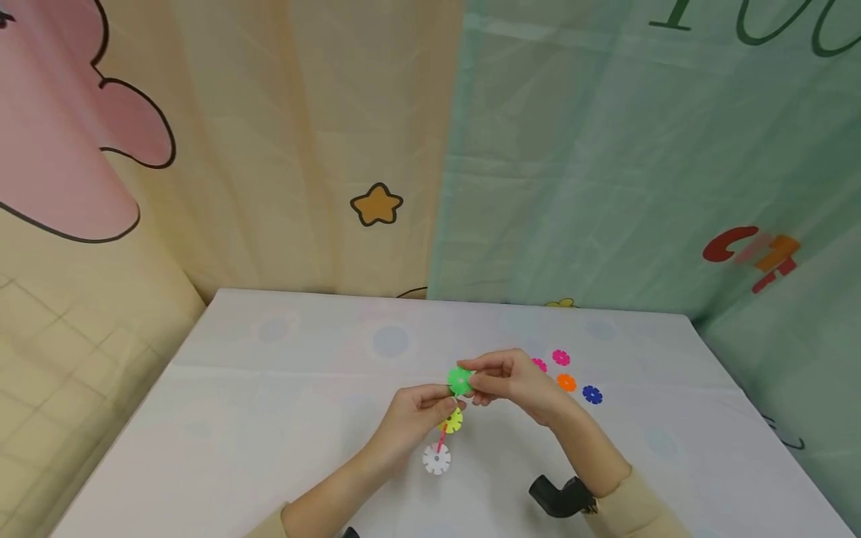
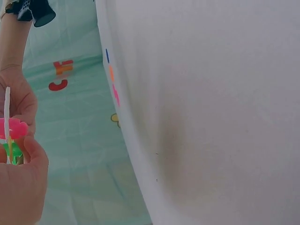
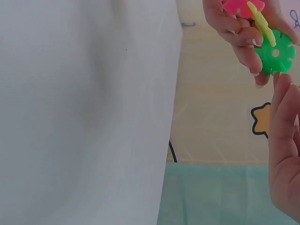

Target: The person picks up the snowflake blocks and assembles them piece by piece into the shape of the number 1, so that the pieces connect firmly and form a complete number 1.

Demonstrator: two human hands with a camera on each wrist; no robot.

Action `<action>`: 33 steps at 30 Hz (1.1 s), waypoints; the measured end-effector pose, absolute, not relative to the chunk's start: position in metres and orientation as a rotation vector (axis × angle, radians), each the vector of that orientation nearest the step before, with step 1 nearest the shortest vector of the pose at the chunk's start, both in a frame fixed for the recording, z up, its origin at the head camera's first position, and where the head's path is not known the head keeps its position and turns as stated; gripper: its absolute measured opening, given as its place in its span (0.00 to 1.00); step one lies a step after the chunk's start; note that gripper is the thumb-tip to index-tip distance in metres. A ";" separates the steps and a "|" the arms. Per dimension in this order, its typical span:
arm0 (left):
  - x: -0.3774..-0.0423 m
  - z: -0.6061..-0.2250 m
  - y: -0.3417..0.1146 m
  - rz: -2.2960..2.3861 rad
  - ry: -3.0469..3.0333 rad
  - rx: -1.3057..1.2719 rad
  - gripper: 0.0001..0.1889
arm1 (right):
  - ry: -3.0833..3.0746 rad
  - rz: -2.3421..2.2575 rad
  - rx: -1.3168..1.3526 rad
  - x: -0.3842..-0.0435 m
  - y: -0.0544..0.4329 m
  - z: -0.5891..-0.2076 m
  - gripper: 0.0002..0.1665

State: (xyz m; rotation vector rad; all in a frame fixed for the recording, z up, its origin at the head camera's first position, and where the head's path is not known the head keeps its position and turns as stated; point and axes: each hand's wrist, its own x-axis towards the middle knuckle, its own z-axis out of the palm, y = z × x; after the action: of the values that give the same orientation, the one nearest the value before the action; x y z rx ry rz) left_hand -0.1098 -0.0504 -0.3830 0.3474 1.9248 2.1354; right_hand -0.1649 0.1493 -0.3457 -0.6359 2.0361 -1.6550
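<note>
In the head view my left hand [image 1: 418, 416] pinches a short chain of notched plastic discs near its yellow disc [image 1: 454, 421]. Below that, a pink disc [image 1: 442, 438] shows edge-on, and a white disc [image 1: 437, 459] hangs at the bottom. My right hand [image 1: 518, 382] pinches the edge of a green disc [image 1: 460, 381] at the top of the chain, between thumb and fingers. The right wrist view shows the green disc [image 3: 276, 52] facing the camera, beside the edge-on yellow disc [image 3: 262, 24]. The left hand's fingers [image 3: 246, 44] lie behind them.
On the white-covered table [image 1: 269, 433], loose discs lie beyond the right forearm: two pink, one of them [image 1: 561, 357] in full view, an orange one [image 1: 566, 382] and a blue one [image 1: 593, 394]. A black device [image 1: 561, 497] is at the right wrist. Printed curtains [image 1: 323, 149] stand behind the table.
</note>
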 end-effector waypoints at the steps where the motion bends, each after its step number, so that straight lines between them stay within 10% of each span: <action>1: -0.110 -0.383 -0.050 2.139 1.915 0.350 0.18 | 2.037 -1.650 -0.643 -0.165 0.150 -0.345 0.21; 33: -0.117 -0.376 -0.051 2.132 1.848 0.279 0.18 | 1.977 -1.689 -0.618 -0.160 0.147 -0.352 0.21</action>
State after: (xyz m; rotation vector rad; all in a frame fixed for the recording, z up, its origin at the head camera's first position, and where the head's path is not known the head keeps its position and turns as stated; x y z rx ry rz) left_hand -0.1174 -0.0508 -0.3764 0.2793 1.8483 2.1317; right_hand -0.1603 0.1475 -0.3524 -0.6180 1.9766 -1.6894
